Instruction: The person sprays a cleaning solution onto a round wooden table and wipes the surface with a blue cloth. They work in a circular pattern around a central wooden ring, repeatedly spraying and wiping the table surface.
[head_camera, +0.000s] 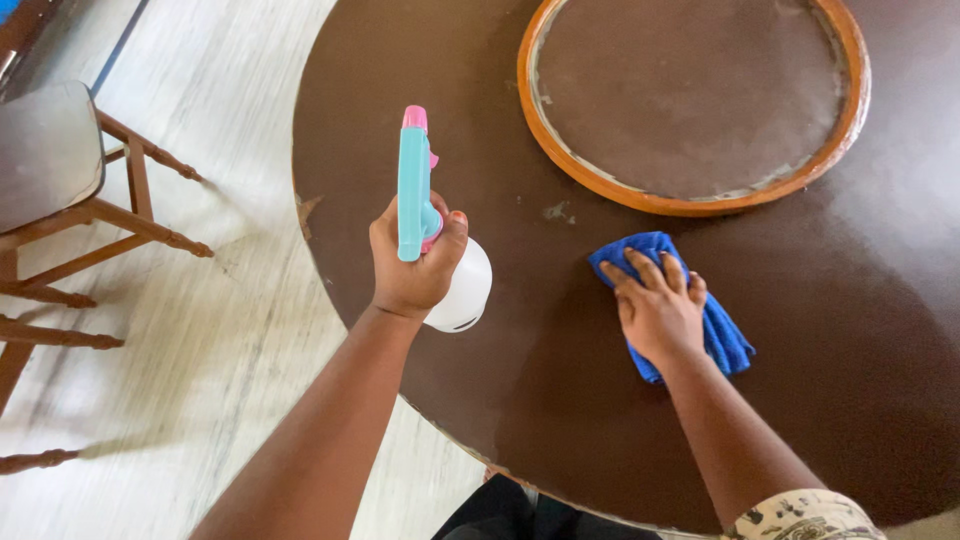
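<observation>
left hand (412, 268) wrapped round neck of spray bottle (440, 250), teal-pink trigger head upright, white body held above near-left edge of round brown worktop (480, 400). right hand (658, 308) flat, fingers spread, pressing blue cloth (725, 340) onto worktop. cloth lies just below round orange-rimmed tray (690, 205), not touching it. wooden chair (60, 170) on pale floor (200, 350), well apart at left.

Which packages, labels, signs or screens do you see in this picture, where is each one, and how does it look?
White plastic spray bottle with turquoise and pink trigger head: the only package, held in the left hand over the near left edge of the round dark brown table; rounded body, no label visible.
Signs, screens: none in view.
</observation>
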